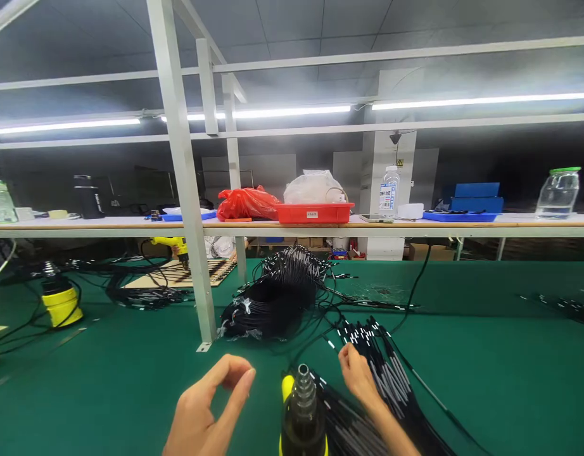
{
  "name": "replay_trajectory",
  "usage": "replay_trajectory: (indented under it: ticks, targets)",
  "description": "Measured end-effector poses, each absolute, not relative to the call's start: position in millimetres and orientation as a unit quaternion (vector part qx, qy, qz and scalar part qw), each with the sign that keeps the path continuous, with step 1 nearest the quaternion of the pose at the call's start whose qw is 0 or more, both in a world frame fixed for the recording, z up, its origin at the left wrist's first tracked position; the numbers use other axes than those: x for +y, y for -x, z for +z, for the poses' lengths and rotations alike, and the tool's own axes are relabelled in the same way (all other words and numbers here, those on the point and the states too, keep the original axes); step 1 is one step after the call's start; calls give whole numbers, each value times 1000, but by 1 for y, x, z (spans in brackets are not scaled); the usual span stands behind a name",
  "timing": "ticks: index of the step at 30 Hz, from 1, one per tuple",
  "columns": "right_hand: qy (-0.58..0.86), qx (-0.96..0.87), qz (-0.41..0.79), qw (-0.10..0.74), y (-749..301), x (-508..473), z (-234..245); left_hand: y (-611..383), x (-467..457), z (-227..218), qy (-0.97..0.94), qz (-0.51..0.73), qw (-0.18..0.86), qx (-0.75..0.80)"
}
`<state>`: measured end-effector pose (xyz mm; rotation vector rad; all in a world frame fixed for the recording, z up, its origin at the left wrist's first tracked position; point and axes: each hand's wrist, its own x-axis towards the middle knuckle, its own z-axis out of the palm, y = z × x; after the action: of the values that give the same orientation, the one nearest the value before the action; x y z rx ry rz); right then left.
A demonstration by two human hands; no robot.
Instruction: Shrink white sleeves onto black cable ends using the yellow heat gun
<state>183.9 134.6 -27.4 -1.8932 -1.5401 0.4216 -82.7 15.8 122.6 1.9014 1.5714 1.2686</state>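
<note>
My left hand (211, 405) is raised over the green bench at the lower middle. Its thumb and forefinger curve together in a pinch, and anything between the tips is too small to make out. To the right, my right hand (358, 373) pinches a thin black cable (332, 344) near its white-marked end. Beside that hand lies a bundle of black cables (391, 373) with grey sleeves and white bands. Between my hands a black and yellow heat gun (304, 405) stands with its stepped metal nozzle upward. More sleeved cables (353, 430) lie just right of it.
A large coil of black cable (273, 304) lies beyond my hands, by a white metal post (187, 190). Another yellow heat gun (61, 301) stands at left. Over the bench runs a shelf (254, 229) bearing a red tray (315, 214), bottles and bags. Farther back, a person's hand holds a yellow heat gun (178, 247).
</note>
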Motion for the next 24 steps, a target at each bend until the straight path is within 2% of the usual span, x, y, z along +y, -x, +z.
replay_trajectory:
  ticks: [6,10,13,19,24]
  targets:
    - [604,-634,177,450,-209,90,68,80,12,128,-671,464,193,545]
    - [527,-686,215,453,-196,32,132,78,10,132,-688,459,200,525]
    - [479,-718,255,435,-176,-2,161,76,4,136,-693,479,207,498]
    - [454,-766,285,356,-150,-12,166,72,-15,123,-690,480,226,493]
    - [452,-775,263,354,-147,-1,152,67,-10,112,-705,465,203,495]
